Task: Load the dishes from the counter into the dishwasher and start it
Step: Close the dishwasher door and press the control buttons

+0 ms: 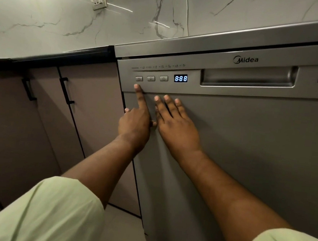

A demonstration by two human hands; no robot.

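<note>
The dishwasher [230,149] stands shut beside the brown cabinet doors [88,99], under the counter edge, and its display [180,78] is lit with blue digits; judging by that, loading is done and the step in hand is working the control panel [158,88] to set the wash going. To do it well, the pressing finger should land squarely on one button and not on the bare strip beneath; the leftmost button [139,78], the P button [151,78] and the clock-marked button [163,78] sit close together, so a short, firm, single press with an eye on the display seems wise; the door probably needs to be fully latched. The left hand [133,125] points with its index fingertip [137,87] straight, just below the leftmost button at the panel's lower edge; its other fingers fold in, the thumb sticks out sideways, and it holds nothing; whether the tip touches the panel I cannot tell. The right hand [177,130] lies spread and flat against the door face just beside the left, fingers straight, gripping nothing, as if bracing.
</note>
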